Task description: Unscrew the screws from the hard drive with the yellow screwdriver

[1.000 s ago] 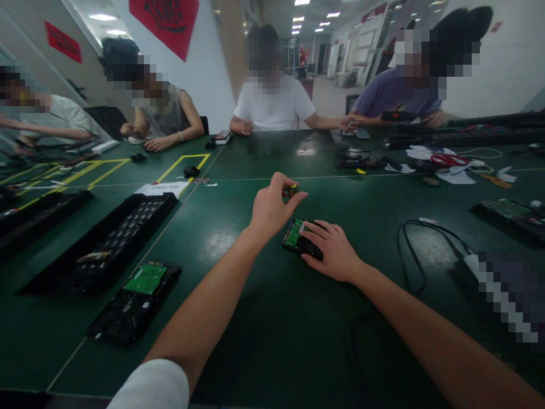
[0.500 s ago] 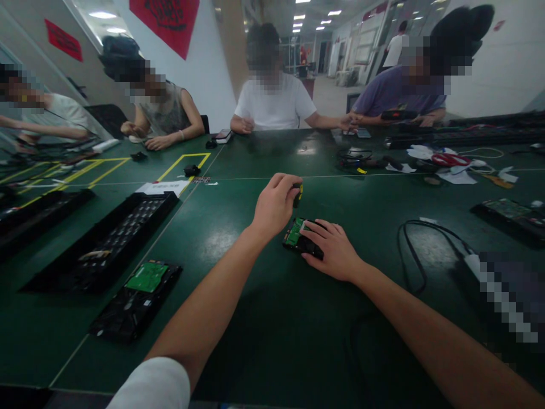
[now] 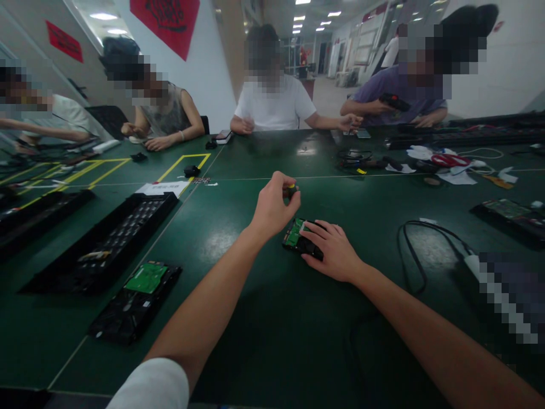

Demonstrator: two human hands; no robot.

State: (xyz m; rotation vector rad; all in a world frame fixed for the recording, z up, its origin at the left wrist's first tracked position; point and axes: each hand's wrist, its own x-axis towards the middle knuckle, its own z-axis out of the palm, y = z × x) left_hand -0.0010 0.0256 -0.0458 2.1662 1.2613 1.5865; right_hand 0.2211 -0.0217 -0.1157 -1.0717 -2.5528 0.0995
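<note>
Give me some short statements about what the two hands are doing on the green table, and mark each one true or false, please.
1. The right hand rests flat on a small hard drive with a green circuit board. True.
2. The left hand pinches a small black and yellow tool above that drive. True.
3. The left hand lies open and flat on the table. False: it is raised and closed around the tool.
4. The drive under the right hand sits inside the long black tray. False: it lies apart on the bare table, the tray is far to the left.
5. Both hands grip the black cable. False: neither touches it.
</note>
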